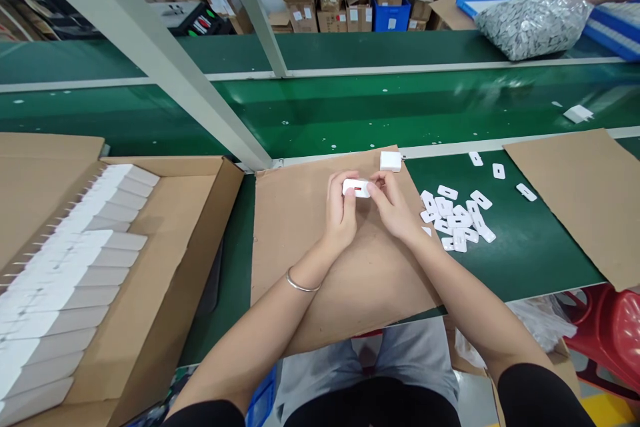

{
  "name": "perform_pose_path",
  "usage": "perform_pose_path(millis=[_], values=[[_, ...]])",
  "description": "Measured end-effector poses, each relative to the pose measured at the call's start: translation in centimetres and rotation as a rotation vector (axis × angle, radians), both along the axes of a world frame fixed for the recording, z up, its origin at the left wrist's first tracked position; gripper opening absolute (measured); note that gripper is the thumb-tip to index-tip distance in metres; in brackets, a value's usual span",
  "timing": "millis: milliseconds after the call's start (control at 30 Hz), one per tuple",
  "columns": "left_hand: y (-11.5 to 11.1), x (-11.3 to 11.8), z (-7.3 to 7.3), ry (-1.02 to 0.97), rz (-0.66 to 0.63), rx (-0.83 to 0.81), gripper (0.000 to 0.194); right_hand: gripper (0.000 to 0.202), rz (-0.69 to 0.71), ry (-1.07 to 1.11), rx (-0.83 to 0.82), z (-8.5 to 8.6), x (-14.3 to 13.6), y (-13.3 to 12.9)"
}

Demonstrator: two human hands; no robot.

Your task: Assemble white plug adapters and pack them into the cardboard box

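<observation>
1. Workpiece: a white block (351,185) with a dark slot and a red mark is raised above a brown cardboard sheet (300,233), in front of the worker as I see it.
2. Left hand (342,212): fingers closed on the block's left end, thumb against the near face.
3. Right hand (393,205): grasping the right end, thumb tip pressed beside the slot; its other fingers curl behind, partly hidden.
4. Far edge of the sheet: one white adapter (391,161), just beyond the right hand.
5. Right of the sheet: loose white slotted plates (457,221), piled and partly overlapping on the green bench (530,253); several lie apart from the pile.
6. Left side: an open carton (175,267) containing rows of white units (95,273), prongs showing along one side.
7. Beyond the bench: a clear bag (535,23) filled with small pieces.
</observation>
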State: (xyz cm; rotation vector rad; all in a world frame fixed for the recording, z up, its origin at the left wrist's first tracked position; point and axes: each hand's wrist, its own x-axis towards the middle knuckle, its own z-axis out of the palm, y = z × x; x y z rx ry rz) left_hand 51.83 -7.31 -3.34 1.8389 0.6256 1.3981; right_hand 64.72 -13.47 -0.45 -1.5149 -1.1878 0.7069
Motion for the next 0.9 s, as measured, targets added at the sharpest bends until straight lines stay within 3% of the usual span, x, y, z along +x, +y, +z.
perform_pose_path(millis=[67, 167, 300, 400, 500, 700, 900], values=[[-0.3, -0.1, 0.2, -0.013, 0.005, 0.023, 0.032, 0.038, 0.047, 0.038, -0.098, 0.0, 0.0, 0.0], [-0.3, -0.1, 0.5, -0.03, -0.025, 0.006, 0.03, 0.045, 0.097, 0.013, -0.106, 0.0, 0.0, 0.0], [0.5, -0.3, 0.7, -0.068, -0.086, -0.165, 0.038, 0.048, 0.048, -0.036, -0.096, -0.3, -0.2, 0.1], [1.4, -0.5, 0.5, -0.058, -0.02, -0.229, 0.052, 0.048, 0.033, -0.032, -0.103, -0.3, -0.3, 0.2], [1.8, -0.8, 0.1, 0.009, 0.026, -0.207, 0.054, 0.048, 0.012, -0.014, -0.086, -0.1, -0.1, 0.2], [1.4, -1.1, -0.4, 0.156, -0.107, -0.221, 0.046, 0.048, -0.011, 0.011, -0.028, 0.0, 0.5, 0.2], [1.8, -0.4, -0.9, 0.052, -0.263, -0.421, 0.05, 0.052, 0.004, -0.004, -0.069, -0.3, 1.1, 0.5]])
